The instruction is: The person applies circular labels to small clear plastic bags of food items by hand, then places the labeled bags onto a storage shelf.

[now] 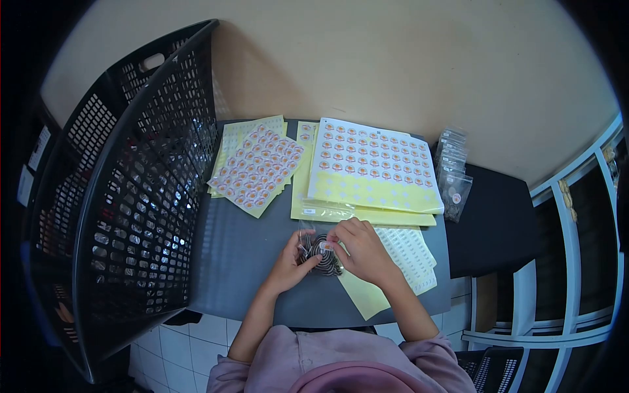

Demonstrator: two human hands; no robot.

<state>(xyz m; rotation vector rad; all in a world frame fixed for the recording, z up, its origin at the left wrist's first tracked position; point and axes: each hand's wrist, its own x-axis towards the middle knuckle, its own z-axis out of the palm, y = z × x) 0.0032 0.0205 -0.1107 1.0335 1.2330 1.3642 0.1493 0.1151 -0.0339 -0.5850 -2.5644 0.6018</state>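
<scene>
- The clear bag (pixel 322 264), with a dark coil (pixel 329 268) inside, is held over the grey table (pixel 252 252), at seven o'clock from the large sticker sheet (pixel 370 156).
- Loose plastic is pointed towards eleven o'clock; the bag's full long axis cannot be told, and the coil is nearly round.
- The bag's nine-o'clock edge is pinched by the left hand (pixel 286 268).
- Near the round sticker (pixel 325 246), the right hand's (pixel 362 251) thumb and forefinger are drawn together; whether anything is pinched cannot be told.

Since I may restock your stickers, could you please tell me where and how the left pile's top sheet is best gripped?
Probably pinch the top sheet by its near corner, coming from the near side: it lies askew, so that corner juts past the sheets beneath.
</scene>
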